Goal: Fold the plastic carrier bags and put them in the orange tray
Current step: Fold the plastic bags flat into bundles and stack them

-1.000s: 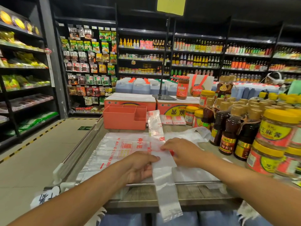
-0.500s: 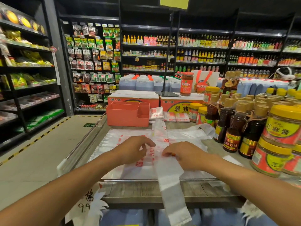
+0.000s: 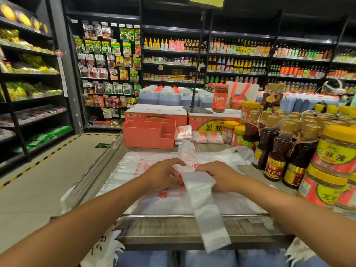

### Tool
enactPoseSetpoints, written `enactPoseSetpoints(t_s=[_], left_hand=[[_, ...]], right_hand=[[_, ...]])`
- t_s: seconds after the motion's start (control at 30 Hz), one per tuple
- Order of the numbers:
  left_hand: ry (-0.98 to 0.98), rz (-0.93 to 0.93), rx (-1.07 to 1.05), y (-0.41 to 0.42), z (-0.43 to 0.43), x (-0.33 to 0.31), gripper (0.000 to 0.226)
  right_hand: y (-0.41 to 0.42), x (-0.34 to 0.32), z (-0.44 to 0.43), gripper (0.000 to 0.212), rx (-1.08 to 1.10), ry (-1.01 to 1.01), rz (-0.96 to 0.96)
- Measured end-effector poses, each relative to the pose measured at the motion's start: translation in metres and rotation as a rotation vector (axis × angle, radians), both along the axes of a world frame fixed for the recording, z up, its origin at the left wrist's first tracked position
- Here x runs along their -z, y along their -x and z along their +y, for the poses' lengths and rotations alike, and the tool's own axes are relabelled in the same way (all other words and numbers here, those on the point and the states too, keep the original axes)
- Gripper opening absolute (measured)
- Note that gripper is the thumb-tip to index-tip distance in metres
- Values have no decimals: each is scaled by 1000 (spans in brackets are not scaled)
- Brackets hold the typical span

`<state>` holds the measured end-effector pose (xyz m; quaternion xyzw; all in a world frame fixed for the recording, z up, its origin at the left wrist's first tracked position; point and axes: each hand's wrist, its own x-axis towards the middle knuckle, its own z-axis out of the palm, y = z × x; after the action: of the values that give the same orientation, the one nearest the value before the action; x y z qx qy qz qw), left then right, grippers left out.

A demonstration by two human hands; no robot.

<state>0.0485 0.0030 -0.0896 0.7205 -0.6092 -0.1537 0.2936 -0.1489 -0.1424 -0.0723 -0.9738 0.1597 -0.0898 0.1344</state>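
A long narrow strip of folded clear carrier bag (image 3: 204, 205) with red print lies across a stack of flat bags (image 3: 134, 166) on the counter; its near end hangs over the front edge. My left hand (image 3: 163, 175) and my right hand (image 3: 219, 175) press down on the strip side by side, fingertips pinching it near its middle. The orange tray (image 3: 146, 134), with several compartments, stands at the back of the counter, apart from both hands. Small folded bags (image 3: 200, 135) lie on the counter to the right of the tray.
Bottles of dark sauce (image 3: 275, 157) and yellow-lidded jars (image 3: 337, 149) crowd the right side. Orange cartons (image 3: 156, 114) and a sign stand (image 3: 194, 108) sit behind the tray. A metal rail (image 3: 192, 215) edges the counter front. Aisle floor (image 3: 48, 170) lies to the left.
Both hands slid forward along the strip and came closer together. The strip's far end, lifted a second ago, now lies flat towards the tray.
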Motion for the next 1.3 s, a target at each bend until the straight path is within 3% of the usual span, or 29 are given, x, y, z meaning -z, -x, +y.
enactPoseSetpoints(t_s=[0.07, 0.13, 0.17, 0.23, 0.33, 0.6, 0.93, 1.3], left_hand=[[7, 31, -33, 1, 0, 2, 49], [15, 44, -44, 1, -1, 4, 47], [31, 95, -34, 1, -2, 6, 45], [47, 170, -48, -4, -6, 12, 49], [10, 173, -71, -5, -8, 10, 58], [-28, 233, -128, -5, -13, 10, 81], [-103, 250, -184, -2, -14, 4, 95], [-58, 232, -205, -9, -18, 13, 81]], right_hand=[[-2, -4, 3, 40, 41, -90, 11], [-5, -3, 6, 36, 60, -155, -22], [-9, -3, 7, 28, 74, -194, -78], [-17, -5, 7, 32, 119, -282, -260], [-35, -14, -2, 17, 146, -414, -429], [-69, -12, -24, 30, 368, -689, -409], [-85, 23, -40, 30, 491, -555, -318], [-90, 28, -43, 45, 535, -386, -263]])
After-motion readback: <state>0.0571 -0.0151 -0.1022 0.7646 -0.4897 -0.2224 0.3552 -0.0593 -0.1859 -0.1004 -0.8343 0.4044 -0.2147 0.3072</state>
